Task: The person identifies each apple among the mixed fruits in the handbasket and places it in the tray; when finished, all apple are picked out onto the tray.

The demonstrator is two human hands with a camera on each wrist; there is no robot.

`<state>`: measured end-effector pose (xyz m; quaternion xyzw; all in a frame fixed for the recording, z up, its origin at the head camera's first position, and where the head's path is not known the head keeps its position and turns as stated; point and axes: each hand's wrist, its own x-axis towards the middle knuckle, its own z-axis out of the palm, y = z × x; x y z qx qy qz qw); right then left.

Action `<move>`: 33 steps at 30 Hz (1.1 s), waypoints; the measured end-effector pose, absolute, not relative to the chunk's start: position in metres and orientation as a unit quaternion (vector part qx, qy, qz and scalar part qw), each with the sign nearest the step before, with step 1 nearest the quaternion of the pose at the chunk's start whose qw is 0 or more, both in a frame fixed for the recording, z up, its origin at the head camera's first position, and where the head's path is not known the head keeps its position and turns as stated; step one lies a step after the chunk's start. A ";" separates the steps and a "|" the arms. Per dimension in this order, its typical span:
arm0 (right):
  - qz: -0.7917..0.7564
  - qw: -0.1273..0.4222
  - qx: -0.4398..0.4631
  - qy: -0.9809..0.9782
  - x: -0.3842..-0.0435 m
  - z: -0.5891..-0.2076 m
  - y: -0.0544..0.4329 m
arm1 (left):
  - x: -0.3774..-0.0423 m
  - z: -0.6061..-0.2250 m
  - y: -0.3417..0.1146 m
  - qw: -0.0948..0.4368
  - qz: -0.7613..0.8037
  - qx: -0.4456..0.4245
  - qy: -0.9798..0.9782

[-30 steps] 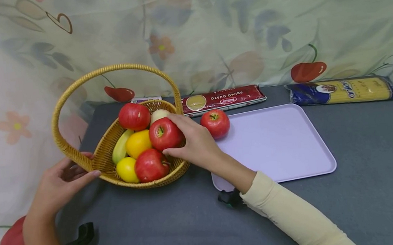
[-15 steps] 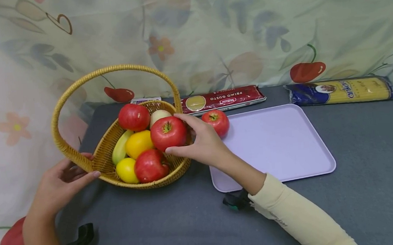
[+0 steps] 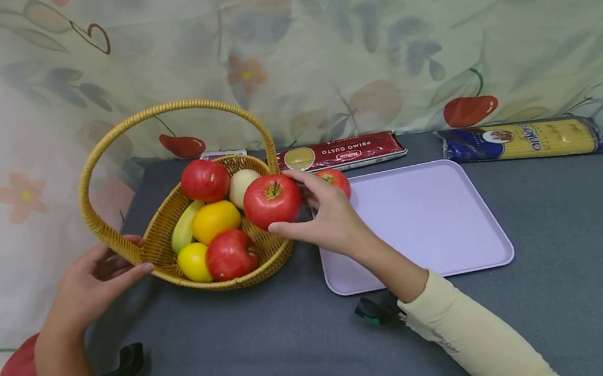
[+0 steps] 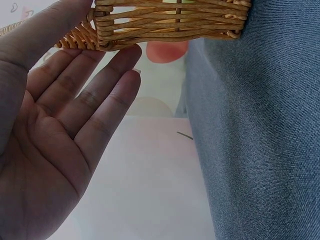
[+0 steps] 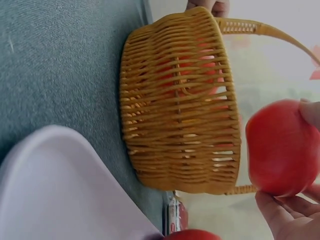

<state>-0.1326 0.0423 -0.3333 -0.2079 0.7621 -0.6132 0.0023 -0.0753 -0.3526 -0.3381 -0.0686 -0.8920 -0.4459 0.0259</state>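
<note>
My right hand (image 3: 330, 212) holds a red apple (image 3: 271, 202) between thumb and fingers, just above the right rim of the wicker basket (image 3: 282, 262). In the right wrist view this apple (image 5: 282, 147) is off the basket's side. My left hand (image 3: 88, 281) holds the basket at the left base of its handle, thumb on the rim and fingers behind. Inside lie two red apples (image 3: 232, 254), an orange-yellow fruit (image 3: 216, 221), a lemon-yellow fruit (image 3: 194, 262), a long pale green piece (image 3: 186, 226) and a pale round one (image 3: 243, 186).
Right of the basket lies a lilac tray (image 3: 416, 226). Another red apple (image 3: 339, 180) sits at its far left corner, partly hidden by my right hand. Behind are a red pasta pack (image 3: 349, 150) and a blue-and-yellow spaghetti pack (image 3: 526, 139), near the patterned cloth (image 3: 355, 60).
My right hand has lifted the red apple from the fruit pile and moved right with it, toward the basket's rim. The left hand and basket stay in place.
</note>
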 end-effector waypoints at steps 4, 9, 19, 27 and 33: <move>-0.620 -0.012 -0.209 0.756 -0.133 -0.331 0.050 | -0.076 -0.338 -0.353 0.023 -0.445 -0.066 -0.893; -0.621 -0.036 -0.197 0.758 -0.137 -0.329 0.062 | -0.076 -0.338 -0.353 0.023 -0.447 -0.065 -0.892; -0.631 -0.073 -0.144 0.759 -0.148 -0.328 0.089 | -0.076 -0.337 -0.351 0.036 -0.449 -0.066 -0.890; -0.641 -0.103 -0.097 0.755 -0.158 -0.330 0.114 | -0.075 -0.337 -0.351 0.037 -0.446 -0.067 -0.892; -0.634 -0.108 -0.050 0.764 -0.164 -0.331 0.130 | -0.075 -0.338 -0.352 0.041 -0.445 -0.067 -0.892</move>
